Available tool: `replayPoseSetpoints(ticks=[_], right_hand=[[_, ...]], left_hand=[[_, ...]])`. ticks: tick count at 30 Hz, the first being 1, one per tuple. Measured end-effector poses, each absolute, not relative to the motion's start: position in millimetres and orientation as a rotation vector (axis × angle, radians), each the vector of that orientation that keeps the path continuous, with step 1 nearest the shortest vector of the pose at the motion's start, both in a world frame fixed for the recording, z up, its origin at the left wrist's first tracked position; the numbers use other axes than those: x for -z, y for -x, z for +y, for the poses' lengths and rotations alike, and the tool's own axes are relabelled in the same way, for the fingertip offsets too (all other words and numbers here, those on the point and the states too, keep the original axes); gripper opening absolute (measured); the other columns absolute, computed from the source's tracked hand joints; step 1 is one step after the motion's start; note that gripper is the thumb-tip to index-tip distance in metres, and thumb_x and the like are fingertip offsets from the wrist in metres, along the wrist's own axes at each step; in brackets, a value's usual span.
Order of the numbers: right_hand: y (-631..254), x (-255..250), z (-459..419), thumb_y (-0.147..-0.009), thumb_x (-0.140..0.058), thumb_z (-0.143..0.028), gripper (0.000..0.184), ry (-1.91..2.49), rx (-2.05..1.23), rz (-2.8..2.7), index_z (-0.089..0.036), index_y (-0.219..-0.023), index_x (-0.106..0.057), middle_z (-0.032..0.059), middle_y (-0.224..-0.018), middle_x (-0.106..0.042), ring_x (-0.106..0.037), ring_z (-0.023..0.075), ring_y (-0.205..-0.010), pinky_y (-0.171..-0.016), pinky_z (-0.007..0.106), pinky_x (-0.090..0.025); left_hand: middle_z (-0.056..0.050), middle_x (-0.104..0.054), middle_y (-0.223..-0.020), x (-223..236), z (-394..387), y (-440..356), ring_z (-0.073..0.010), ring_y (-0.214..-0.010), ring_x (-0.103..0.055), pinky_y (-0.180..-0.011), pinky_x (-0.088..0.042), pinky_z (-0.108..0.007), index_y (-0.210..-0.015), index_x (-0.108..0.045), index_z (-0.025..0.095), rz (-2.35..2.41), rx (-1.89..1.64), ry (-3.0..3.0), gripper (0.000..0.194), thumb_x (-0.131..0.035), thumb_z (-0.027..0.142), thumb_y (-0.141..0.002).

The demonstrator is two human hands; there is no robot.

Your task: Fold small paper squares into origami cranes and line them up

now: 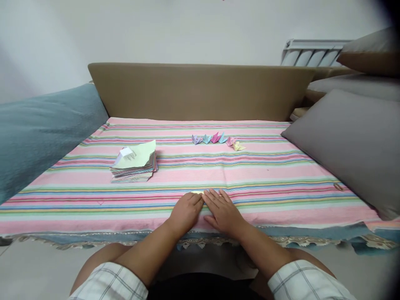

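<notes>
A small piece of pale yellow paper (197, 192) lies on the striped cloth, mostly covered by my two hands. My left hand (186, 210) is closed, its curled fingers pressed down on the paper. Beside it my right hand (222, 211) lies flat with fingers stretched out, their tips at the paper's right end. The paper's shape under the hands is hidden. Beyond them stands a row of several small folded paper cranes (215, 138) in purple, blue, pink and yellow. To the left is a thick stack of coloured paper sheets (134, 168), a pale green one on top.
A small white block (126, 152) rests on the stack. Grey cushions (346, 146) pile up at the right, and a blue-covered armrest (46, 133) borders the left. The brown backrest (200, 91) closes off the far side. A small brown ring-like item (338, 187) lies near the cushion.
</notes>
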State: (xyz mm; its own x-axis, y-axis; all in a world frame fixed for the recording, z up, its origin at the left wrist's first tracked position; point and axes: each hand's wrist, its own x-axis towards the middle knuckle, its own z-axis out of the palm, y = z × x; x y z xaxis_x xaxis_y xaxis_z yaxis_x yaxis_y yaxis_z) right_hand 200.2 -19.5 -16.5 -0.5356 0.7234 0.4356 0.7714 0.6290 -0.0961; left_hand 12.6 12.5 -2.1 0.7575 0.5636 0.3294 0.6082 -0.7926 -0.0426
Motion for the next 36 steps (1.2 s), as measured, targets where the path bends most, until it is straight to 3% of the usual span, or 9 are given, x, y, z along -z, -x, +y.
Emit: replayPoseSetpoints(ticks=[3, 11, 17, 22, 29, 33, 36], right_hand=[[-198.1, 23.6, -21.7, -0.085, -0.044, -0.051, 0.068, 1.229, 0.115, -2.483, -0.013, -0.139, -0.030, 0.0134, -0.141, -0.036, -0.027, 0.0264, -0.132, -0.107, 0.050, -0.020], [-203.4, 20.3, -19.1, -0.089, -0.041, -0.046, 0.057, 1.256, 0.032, -2.507, -0.017, -0.137, -0.034, 0.0120, -0.140, -0.037, -0.028, 0.0243, -0.132, -0.105, 0.051, -0.025], [-201.0, 20.7, -16.6, -0.090, -0.041, -0.041, 0.047, 1.285, -0.024, -2.436, -0.021, -0.133, -0.041, 0.0104, -0.137, -0.044, -0.034, 0.0248, -0.129, -0.103, 0.051, -0.027], [-196.8, 14.4, -7.8, -0.091, -0.042, -0.033, 0.031, 1.312, -0.118, -2.275, -0.024, -0.116, -0.057, 0.0054, -0.124, -0.057, -0.047, 0.0224, -0.116, -0.097, 0.044, -0.033], [-190.6, 8.9, 7.6, -0.085, -0.053, -0.030, 0.015, 1.339, -0.229, -2.067, -0.023, -0.085, -0.066, 0.0047, -0.099, -0.066, -0.055, 0.0197, -0.093, -0.082, 0.037, -0.042], [-191.9, 11.8, 10.0, -0.080, -0.058, -0.031, 0.028, 1.365, -0.218, -2.005, -0.022, -0.106, -0.061, 0.0083, -0.102, -0.060, -0.052, 0.0236, -0.098, -0.085, 0.040, -0.042], [-192.6, 11.4, 9.5, -0.080, -0.058, -0.031, 0.034, 1.379, -0.225, -2.023, -0.023, -0.114, -0.058, 0.0088, -0.104, -0.058, -0.050, 0.0251, -0.097, -0.086, 0.041, -0.042]], left_hand=[[-0.010, -0.060, -0.117, 2.0, 9.3, -8.7, -0.0214, -0.099, -0.057, -0.089, -0.046, -0.036, -0.116, -0.056, 0.013, -0.922, 0.445, 2.795, 0.033, -0.049, 0.013, -0.084], [-0.010, -0.062, -0.115, 4.2, 2.4, 4.3, -0.0208, -0.101, -0.057, -0.089, -0.047, -0.038, -0.112, -0.059, 0.016, -0.933, 0.551, 2.765, 0.031, -0.047, 0.010, -0.084], [-0.007, -0.067, -0.094, 1.7, 2.1, 3.5, -0.0181, -0.087, -0.060, -0.080, -0.048, -0.031, -0.093, -0.063, 0.019, -1.150, 0.625, 2.720, 0.022, -0.046, 0.012, -0.082], [-0.005, -0.067, -0.079, -8.6, 6.8, -5.2, -0.0193, -0.077, -0.061, -0.064, -0.046, -0.028, -0.096, -0.060, 0.020, -1.479, 0.490, 2.599, 0.021, -0.042, 0.027, -0.088], [-0.002, -0.068, -0.088, -16.4, 22.1, -9.5, -0.0190, -0.083, -0.060, -0.070, -0.045, -0.028, -0.096, -0.062, 0.024, -1.693, 0.525, 2.668, 0.020, -0.062, 0.030, -0.077], [-0.006, -0.060, -0.117, -15.7, 27.4, -7.0, -0.0240, -0.101, -0.055, -0.087, -0.042, -0.036, -0.110, -0.060, 0.023, -1.591, 0.596, 2.677, 0.041, -0.069, 0.031, -0.071], [-0.007, -0.054, -0.127, -17.1, 29.2, -6.5, -0.0284, -0.106, -0.052, -0.088, -0.042, -0.042, -0.107, -0.063, 0.024, -1.669, 0.523, 2.652, 0.039, -0.070, 0.036, -0.070]])
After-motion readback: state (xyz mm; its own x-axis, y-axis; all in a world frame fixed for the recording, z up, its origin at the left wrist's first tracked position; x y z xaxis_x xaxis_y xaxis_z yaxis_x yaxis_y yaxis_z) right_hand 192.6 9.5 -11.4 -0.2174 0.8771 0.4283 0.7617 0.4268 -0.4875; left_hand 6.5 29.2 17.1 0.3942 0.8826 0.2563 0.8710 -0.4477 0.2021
